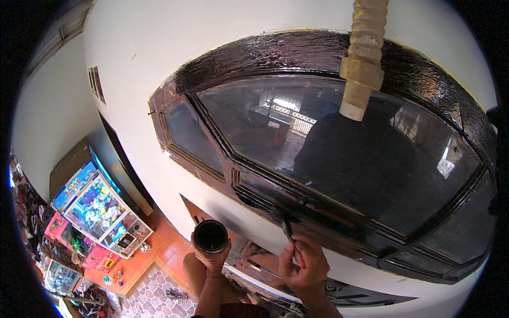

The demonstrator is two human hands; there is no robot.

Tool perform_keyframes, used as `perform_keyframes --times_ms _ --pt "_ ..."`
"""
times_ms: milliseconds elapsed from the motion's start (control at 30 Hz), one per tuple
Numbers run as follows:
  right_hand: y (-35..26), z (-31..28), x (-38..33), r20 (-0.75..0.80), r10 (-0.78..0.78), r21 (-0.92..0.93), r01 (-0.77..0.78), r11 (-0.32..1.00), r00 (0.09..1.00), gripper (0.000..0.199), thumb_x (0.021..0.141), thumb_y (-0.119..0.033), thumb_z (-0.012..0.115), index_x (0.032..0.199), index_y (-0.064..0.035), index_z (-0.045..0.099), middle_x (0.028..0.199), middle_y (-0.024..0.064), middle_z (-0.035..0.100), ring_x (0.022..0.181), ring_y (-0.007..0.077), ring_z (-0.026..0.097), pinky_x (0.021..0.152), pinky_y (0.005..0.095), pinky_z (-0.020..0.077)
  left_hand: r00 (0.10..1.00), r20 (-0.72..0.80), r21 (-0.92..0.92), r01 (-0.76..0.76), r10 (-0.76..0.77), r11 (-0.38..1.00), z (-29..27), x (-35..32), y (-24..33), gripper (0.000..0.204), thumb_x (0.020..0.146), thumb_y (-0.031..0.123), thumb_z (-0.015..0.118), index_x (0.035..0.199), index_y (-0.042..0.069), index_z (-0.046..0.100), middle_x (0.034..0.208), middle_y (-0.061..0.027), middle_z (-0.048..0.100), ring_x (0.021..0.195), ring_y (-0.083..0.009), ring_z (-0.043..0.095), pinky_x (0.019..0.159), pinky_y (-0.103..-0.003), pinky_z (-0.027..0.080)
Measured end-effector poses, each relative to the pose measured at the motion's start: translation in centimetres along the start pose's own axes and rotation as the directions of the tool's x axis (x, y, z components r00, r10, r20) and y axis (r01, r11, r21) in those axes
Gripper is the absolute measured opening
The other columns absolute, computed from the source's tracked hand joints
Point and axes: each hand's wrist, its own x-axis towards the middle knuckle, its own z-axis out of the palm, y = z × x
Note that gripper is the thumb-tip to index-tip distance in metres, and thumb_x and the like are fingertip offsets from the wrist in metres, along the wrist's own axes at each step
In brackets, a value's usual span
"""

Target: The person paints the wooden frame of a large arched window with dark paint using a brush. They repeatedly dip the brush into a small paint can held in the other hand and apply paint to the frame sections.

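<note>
My left hand [211, 258] is closed around a round cup [211, 221], whose inside shows black paint [210, 236]. To its right, my right hand [304, 265] pinches a paintbrush [287, 231] by the handle. The brush points upward, its dark tip against the lower rail of a wooden window frame [254, 204]; the bristles blend into the dark rail. Glossy, wet-looking black coats the frame's upper arch [254, 53]. Browner wood shows at its left end [165, 94]. Dark glass [350, 159] fills the frame and reflects a bright opening.
A twisted tan post [365, 58] hangs down in front of the window at upper right. White wall [143, 47] surrounds the frame. Far below at left, a lit toy-filled machine [98, 206] stands on orange tiles [172, 241], near a stone-patterned floor [159, 289].
</note>
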Motion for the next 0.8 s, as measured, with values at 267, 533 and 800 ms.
perform_keyframes --times_ms 267,533,800 --pt "-1.2 -4.0 1.1 0.056 0.095 0.136 -0.102 0.985 0.994 0.027 0.083 0.001 0.072 0.107 0.0002 0.060 0.107 0.0185 0.070 0.094 0.0302 0.073 0.081 0.0373 0.0597 0.999 0.003 -0.006 -0.032 0.032 0.999 0.0 -0.1 0.1 0.117 0.050 0.032 0.096 0.147 0.002 0.037 0.134 -0.0163 0.058 0.123 -0.0319 0.059 0.105 -0.043 0.048" --pt "0.8 -2.1 2.2 0.224 -0.047 0.269 -0.015 0.963 0.973 0.038 0.081 0.000 0.071 0.117 -0.0037 0.060 0.123 0.0169 0.064 0.114 0.0366 0.064 0.099 0.0473 0.0523 0.992 -0.027 0.005 -0.122 0.122 0.993 0.6 -0.2 -0.6 0.119 0.052 0.037 0.096 0.147 0.000 0.034 0.131 -0.0199 0.055 0.122 -0.0379 0.056 0.102 -0.049 0.047" --pt "0.3 -7.4 1.4 0.215 0.060 -0.096 -0.040 0.995 0.975 0.029 0.081 0.005 0.074 0.101 -0.0056 0.056 0.108 0.0148 0.072 0.097 0.0282 0.073 0.079 0.0341 0.0589 0.999 0.008 0.035 -0.047 0.046 0.998 0.3 -0.4 -0.9 0.118 0.053 0.037 0.096 0.147 0.001 0.034 0.131 -0.0205 0.055 0.120 -0.0382 0.058 0.100 -0.048 0.049"
